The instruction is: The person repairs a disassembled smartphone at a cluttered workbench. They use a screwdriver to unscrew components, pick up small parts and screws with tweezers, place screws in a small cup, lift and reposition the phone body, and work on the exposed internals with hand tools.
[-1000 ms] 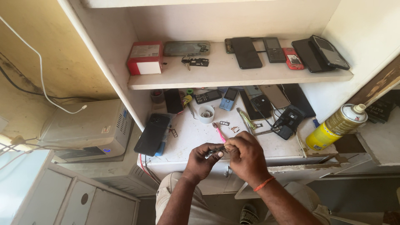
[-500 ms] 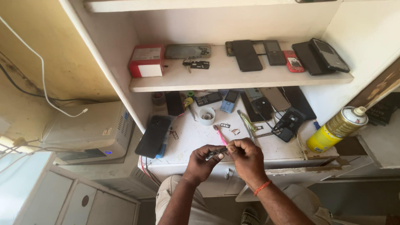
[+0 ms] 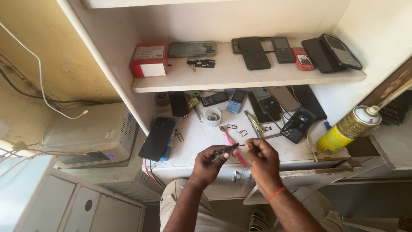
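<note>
**Tiny part work over the front edge of the bench: keep it steady**

The left hand (image 3: 210, 165) is pinched shut around a small dark metal piece (image 3: 224, 151), maybe a slim tool or a tray, too small to tell. It sits in the air just past the front edge of the white worktop (image 3: 201, 137). The right hand (image 3: 262, 159) has thumb and forefinger closed narrow on something thin at the piece's tip; I can't make out what.

My take: brace both wrists against the front edge so nothing wobbles, and work over the worktop, not over the lap, or a dropped bit is gone. The pink toothbrush (image 3: 231, 144) lies right under the hands, and the black smartphone (image 3: 156, 138) hangs over the left edge, so watch the elbows.
</note>
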